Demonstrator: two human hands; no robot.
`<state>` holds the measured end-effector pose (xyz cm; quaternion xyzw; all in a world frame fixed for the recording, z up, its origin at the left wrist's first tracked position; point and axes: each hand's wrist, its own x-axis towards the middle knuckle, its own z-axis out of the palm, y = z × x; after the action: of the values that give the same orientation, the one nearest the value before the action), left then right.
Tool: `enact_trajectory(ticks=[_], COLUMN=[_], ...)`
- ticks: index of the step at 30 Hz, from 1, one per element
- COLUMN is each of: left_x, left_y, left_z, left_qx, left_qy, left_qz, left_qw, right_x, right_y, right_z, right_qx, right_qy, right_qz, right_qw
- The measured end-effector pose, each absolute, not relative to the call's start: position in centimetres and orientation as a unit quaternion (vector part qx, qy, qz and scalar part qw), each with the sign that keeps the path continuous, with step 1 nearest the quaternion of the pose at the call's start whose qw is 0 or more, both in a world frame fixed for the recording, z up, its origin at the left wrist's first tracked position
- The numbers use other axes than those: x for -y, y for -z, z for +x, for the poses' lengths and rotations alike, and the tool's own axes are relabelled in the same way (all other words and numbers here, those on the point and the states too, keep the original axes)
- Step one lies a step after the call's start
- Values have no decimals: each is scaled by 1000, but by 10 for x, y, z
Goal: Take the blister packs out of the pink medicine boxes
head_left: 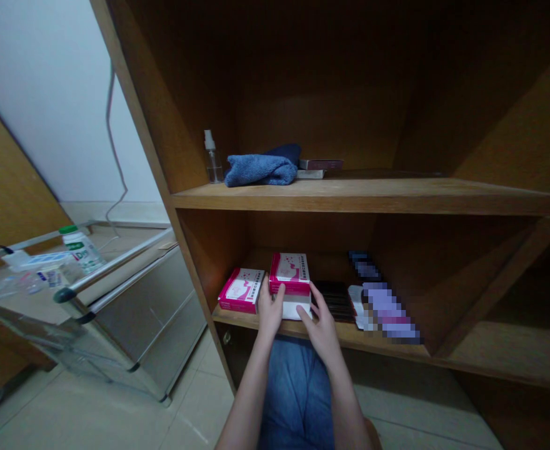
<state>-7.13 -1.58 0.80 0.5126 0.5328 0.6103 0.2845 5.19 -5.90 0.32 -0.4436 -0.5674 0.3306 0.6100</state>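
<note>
Hands: left hand (270,310), right hand (320,325) fingers grip stacked pink box (290,274) | lower shelf (397,351): second pink box (241,290) beside

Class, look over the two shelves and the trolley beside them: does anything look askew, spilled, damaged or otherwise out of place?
Nothing looks spilled or damaged. One mild oddity: the pink box between the hands sits stacked on a white box, while its twin lies flat on the shelf, slightly angled.
</note>
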Motion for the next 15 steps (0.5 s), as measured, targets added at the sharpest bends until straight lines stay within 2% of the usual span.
enact_trajectory(ticks=[9, 15], left_x=[22, 22], left_y=[-21, -39], left_z=[-58, -51], left_qx=[-512, -502], left_qy=[-658, -684], left_qz=[426, 327], left_qw=[351, 417], right_x=[64, 64], right_y=[-3, -6], right_z=[48, 48], right_qx=[615, 647], right_qy=[-312, -249], right_qz=[-457, -491], right_qw=[562, 528])
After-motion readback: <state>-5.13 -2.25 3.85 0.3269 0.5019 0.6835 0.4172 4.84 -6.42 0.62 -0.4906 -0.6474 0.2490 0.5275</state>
